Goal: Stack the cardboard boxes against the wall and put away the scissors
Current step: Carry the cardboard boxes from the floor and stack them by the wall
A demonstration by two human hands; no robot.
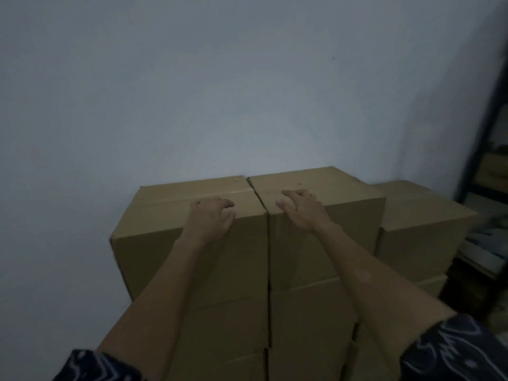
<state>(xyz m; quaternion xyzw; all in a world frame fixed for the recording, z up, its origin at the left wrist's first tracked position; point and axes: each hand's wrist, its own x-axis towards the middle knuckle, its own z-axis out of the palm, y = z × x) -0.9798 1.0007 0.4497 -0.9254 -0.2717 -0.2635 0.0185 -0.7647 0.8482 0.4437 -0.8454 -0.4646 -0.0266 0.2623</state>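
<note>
Left hand (211, 215): rests on the near top edge of the left top box (192, 232), fingers loosely curled over the edge; nothing enclosed.
Right hand (301, 209): lies flat on the right top box (324, 215), fingers stretched toward the wall (192, 92); holds nothing.
Boxes: the two top boxes sit side by side, touching along a seam (259, 199) that runs from the near edge back to the wall; each hand is just beside that seam, one on each box.
Long axis: the pair together runs left to right along the wall.
Stack below: more boxes (302, 320) under both, seam continuing downward.
Side stack (417, 221): lower, just right of the right top box, in the corner by the shelf (483, 149).
Likely next: a push straight ahead to seat both against the wall; neither hand is nearer.
Scissors: not in view.
</note>
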